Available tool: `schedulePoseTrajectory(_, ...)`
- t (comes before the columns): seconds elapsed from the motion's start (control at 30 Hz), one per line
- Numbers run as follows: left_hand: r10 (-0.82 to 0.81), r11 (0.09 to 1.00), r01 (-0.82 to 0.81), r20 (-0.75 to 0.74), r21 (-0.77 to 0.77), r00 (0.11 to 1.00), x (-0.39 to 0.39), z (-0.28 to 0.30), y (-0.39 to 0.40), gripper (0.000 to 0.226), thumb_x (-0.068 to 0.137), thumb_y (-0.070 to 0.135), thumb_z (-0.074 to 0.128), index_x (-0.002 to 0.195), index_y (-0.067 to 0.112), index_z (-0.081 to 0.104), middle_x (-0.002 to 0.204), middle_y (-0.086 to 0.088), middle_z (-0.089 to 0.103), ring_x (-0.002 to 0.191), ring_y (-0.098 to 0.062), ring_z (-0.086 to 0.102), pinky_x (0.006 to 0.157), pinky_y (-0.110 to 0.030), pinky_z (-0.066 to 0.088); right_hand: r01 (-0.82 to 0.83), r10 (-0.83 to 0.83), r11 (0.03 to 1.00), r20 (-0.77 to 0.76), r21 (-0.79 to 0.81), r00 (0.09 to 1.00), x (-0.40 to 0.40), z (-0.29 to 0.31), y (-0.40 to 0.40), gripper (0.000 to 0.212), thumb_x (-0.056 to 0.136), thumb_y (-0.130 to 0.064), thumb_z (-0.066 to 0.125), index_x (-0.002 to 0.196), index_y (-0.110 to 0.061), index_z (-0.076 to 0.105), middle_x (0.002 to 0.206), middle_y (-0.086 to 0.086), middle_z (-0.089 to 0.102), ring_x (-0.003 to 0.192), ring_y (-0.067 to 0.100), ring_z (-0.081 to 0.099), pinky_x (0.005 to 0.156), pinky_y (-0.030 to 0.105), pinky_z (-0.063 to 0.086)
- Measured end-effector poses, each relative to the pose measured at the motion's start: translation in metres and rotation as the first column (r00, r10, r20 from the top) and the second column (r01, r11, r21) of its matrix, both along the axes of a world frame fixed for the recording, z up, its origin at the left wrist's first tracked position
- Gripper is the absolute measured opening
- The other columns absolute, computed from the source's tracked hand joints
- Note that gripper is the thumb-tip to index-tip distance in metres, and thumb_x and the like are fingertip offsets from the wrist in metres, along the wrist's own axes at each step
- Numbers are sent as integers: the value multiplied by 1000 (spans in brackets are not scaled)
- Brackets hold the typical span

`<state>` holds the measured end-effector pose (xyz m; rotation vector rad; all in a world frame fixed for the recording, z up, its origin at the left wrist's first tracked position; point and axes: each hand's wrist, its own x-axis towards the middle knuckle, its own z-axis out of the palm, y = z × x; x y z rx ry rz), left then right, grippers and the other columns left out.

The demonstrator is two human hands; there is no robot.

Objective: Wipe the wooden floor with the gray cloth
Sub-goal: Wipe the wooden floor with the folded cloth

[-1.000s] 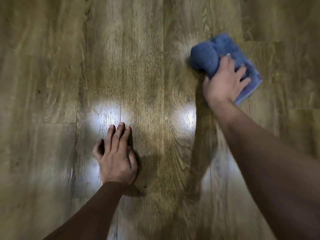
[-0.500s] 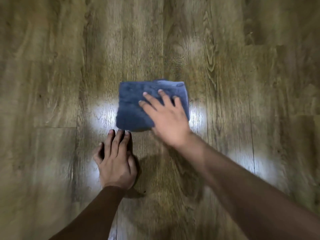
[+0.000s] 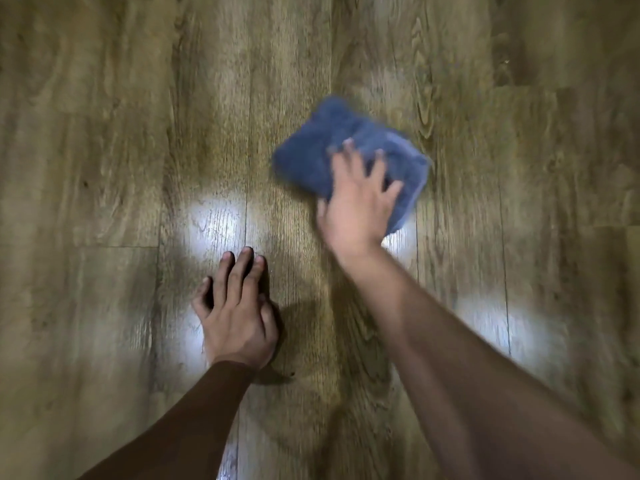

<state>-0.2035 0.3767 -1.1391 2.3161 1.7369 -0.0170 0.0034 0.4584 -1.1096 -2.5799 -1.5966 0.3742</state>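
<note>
Two hands: our right hand (image 3: 360,206) presses spread fingers (image 3: 348,157) on the cloth (image 3: 311,157), at one o'clock from our flat, empty left hand (image 3: 239,317); unclamped, it may bunch on the floor (image 3: 104,133).

Cloth (image 3: 311,157) — blue-gray; floor (image 3: 104,168) — brown wood grain with pale glare patches.

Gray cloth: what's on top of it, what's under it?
The right hand lies on the gray cloth, fingers spread flat. Under it is the wooden floor; the covered patch can't be seen.
</note>
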Motion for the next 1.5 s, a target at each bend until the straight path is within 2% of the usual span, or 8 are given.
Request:
schedulePoseTrajectory(0.13, -2, 1000, 3, -30, 26, 1000, -1, -1, -2, 59, 79, 29, 40, 135, 14, 53, 149, -11, 47, 145, -29, 34, 111, -52, 20, -362, 362, 932, 19, 26, 932, -53, -9, -52, 72, 84, -38, 64, 150, -31, 37, 161, -7, 31, 148, 36, 26, 109, 56, 28)
schedulePoseTrajectory(0.23, -1, 999, 2, -38, 33, 999, -1, -1, -2, 49, 77, 30, 40, 118, 8, 54, 134, -19, 54, 134, -36, 40, 107, -56, 25, -424, 425, 904, -9, 56, 905, -46, -16, -71, 66, 85, -28, 60, 149, -28, 41, 159, -5, 35, 146, 37, 31, 107, 55, 30)
schedulePoseTrajectory(0.33, 5, 1000, -5, -4, 13, 1000, -1, 0, -2, 54, 80, 30, 39, 130, 12, 52, 149, -12, 47, 146, -29, 31, 107, -54, 24, -457, 455, 889, 50, 24, 889, -12, -11, -66, 69, 86, -27, 65, 150, -30, 39, 161, -5, 33, 145, 35, 34, 104, 52, 35)
schedulePoseTrajectory(0.43, 11, 1000, -11, 19, -8, 1000, 0, 0, 0, 62, 85, 30, 37, 146, 19, 47, 161, 0, 35, 152, -20, 22, 111, -52, 21, -327, 330, 944, 79, -50, 941, 51, -8, -58, 68, 92, -27, 57, 153, -33, 29, 165, -7, 22, 147, 35, 28, 109, 56, 31)
schedulePoseTrajectory(0.57, 8, 1000, -7, 11, -21, 1000, 0, 0, -1, 61, 87, 31, 37, 146, 21, 47, 161, 3, 34, 152, -19, 23, 110, -51, 22, 83, -83, 997, 94, 9, 992, 117, -1, -64, 67, 88, -30, 60, 149, -30, 34, 162, -7, 27, 141, 35, 30, 104, 56, 30)
schedulePoseTrajectory(0.63, 12, 999, -11, 15, -32, 1000, 0, 0, 0, 61, 87, 32, 35, 147, 21, 47, 161, 3, 34, 152, -19, 22, 111, -51, 21, 184, -186, 982, 71, 35, 980, 120, -3, -64, 65, 88, -30, 60, 148, -29, 35, 161, -6, 29, 141, 36, 29, 104, 58, 28)
schedulePoseTrajectory(0.93, 32, 999, -32, 28, 0, 999, -2, -4, -2, 60, 87, 30, 37, 145, 20, 47, 161, 2, 34, 153, -19, 21, 111, -52, 22, 96, -110, 990, 143, 99, 984, 122, -12, -60, 67, 79, -37, 62, 142, -26, 40, 148, 2, 42, 121, 42, 41, 97, 59, 32)
schedulePoseTrajectory(1.5, -4, 999, 3, 31, 36, 999, -2, -4, -2, 60, 86, 32, 38, 145, 22, 45, 162, 4, 31, 152, -17, 19, 113, -51, 18, 208, -230, 961, 112, 180, 967, 108, -18, -61, 62, 80, -35, 64, 138, -27, 44, 149, -1, 42, 130, 39, 38, 100, 59, 30)
